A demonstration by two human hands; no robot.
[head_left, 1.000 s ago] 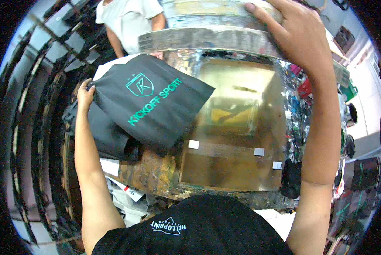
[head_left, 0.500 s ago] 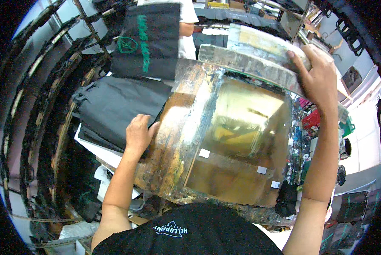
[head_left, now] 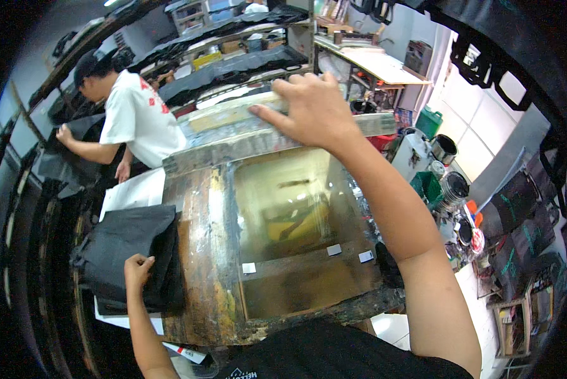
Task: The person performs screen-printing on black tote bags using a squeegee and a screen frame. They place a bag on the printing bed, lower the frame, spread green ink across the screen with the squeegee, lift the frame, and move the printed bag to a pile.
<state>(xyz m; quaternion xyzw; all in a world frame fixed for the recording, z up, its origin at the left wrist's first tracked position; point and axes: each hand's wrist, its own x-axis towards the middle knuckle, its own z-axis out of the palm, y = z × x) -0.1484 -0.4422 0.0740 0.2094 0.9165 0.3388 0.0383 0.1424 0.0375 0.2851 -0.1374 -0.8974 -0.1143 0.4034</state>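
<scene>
My right hand [head_left: 315, 110] grips the upper edge of a tilted-up screen frame [head_left: 258, 143], fingers over the top and thumb on the near side. Below it is the work board [head_left: 195, 278], wooden and paint-stained, with a shiny yellowish-brown panel [head_left: 283, 211] bearing three small white tabs. At the board's left lies a stack of black fabric bags [head_left: 116, 237]. My left hand [head_left: 139, 273] is closed at the right part of the stack, pinching the top black bag; its fingertips are partly hidden.
A co-worker in a white shirt [head_left: 138, 120] stands at the far left, handling a black sheet by the racks. Paint cans [head_left: 445, 148] and a green jug [head_left: 429, 120] stand at right. Black printed bags [head_left: 524, 234] hang or lie at the far right.
My view has swung to the right and up. The co-worker has carried the black printed bag leftward to the racks. My right hand still holds the frame; my left stays at the stack.
</scene>
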